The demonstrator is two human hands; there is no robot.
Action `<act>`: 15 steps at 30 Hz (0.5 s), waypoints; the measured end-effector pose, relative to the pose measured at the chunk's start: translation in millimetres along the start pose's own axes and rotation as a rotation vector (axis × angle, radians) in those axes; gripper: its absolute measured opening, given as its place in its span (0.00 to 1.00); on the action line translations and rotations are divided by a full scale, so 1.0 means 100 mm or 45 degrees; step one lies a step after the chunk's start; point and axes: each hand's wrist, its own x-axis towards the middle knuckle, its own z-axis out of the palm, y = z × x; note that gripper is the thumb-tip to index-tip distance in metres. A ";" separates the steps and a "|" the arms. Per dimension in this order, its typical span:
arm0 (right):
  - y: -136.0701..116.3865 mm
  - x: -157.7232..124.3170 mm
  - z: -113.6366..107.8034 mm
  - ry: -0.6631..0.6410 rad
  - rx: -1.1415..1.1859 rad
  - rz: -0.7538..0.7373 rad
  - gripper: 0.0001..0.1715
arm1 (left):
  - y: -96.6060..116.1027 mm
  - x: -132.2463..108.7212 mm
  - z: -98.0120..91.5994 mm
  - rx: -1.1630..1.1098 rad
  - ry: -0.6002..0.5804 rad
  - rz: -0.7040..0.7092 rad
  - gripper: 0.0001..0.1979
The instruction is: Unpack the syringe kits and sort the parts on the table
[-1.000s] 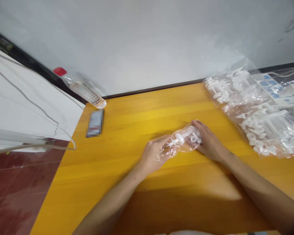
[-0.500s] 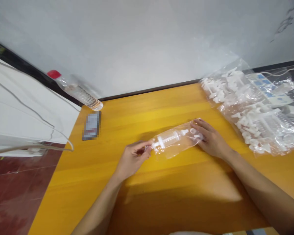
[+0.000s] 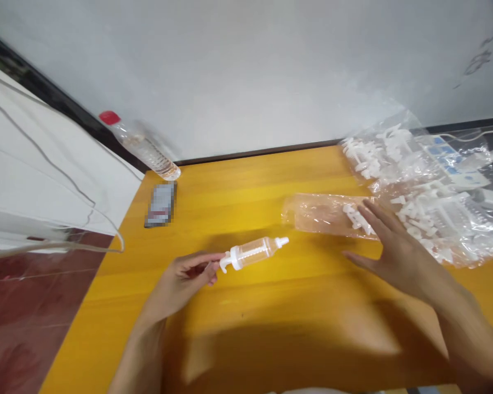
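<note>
- Two bare hands are in view above the yellow wooden table, well apart from each other.
- The left hand pinches the plunger end of the syringe between thumb and fingertips; the remaining fingers are curled toward the palm.
- The syringe is a clear barrel with white fittings. It lies roughly level, just over the table near its centre, with the white tip pointing right and slightly away from the person. Contact between barrel and tabletop cannot be determined.
- The right hand is spread flat, fingers extended and slightly apart, palm down. It holds nothing.
- The fingertips of the right hand lie on or just over the near end of the small clear bag; actual contact cannot be confirmed because of motion blur.
- The small clear bag lies flat on the table, up and to the right of the syringe and apart from it. A few small white parts show inside it at its right end.
- The large clear bag, filled with white plastic parts, lies at the right rear of the table, just beside the small bag.
- A water bottle with a red cap leans at the rear left corner of the table, against the wall.
- A phone lies flat on the table just in front of the bottle.
- A white panel with a thin cable across it stands to the left of the table.
</note>
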 end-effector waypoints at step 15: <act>-0.93 0.48 0.67 -0.400 0.832 0.513 0.41 | 0.23 0.24 0.72 -0.142 -0.066 0.166 0.28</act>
